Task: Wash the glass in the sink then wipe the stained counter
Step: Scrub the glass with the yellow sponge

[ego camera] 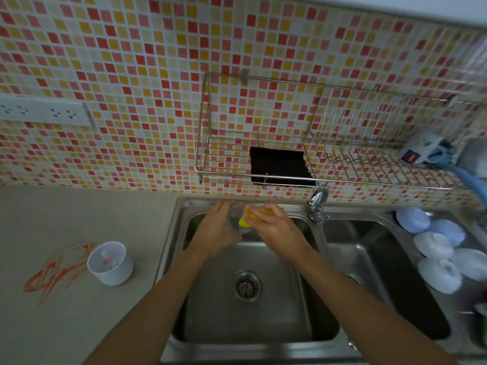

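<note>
Over the far side of the left sink basin [284, 306], my left hand [216, 233] grips a clear glass [235, 219], which is mostly hidden by my fingers. My right hand [276, 227] holds a yellow sponge [246, 218] pressed into the glass's mouth. On the grey counter [79, 212] to the left lies an orange-red stain [55, 272] in smeared streaks.
A white cup [110, 263] stands on the counter at the stain's right edge. The tap [317, 200] sits between the two basins. Several white lids or bowls [437, 248] lie right of the right basin [382, 272]. A wire rack [316, 143] hangs on the tiled wall.
</note>
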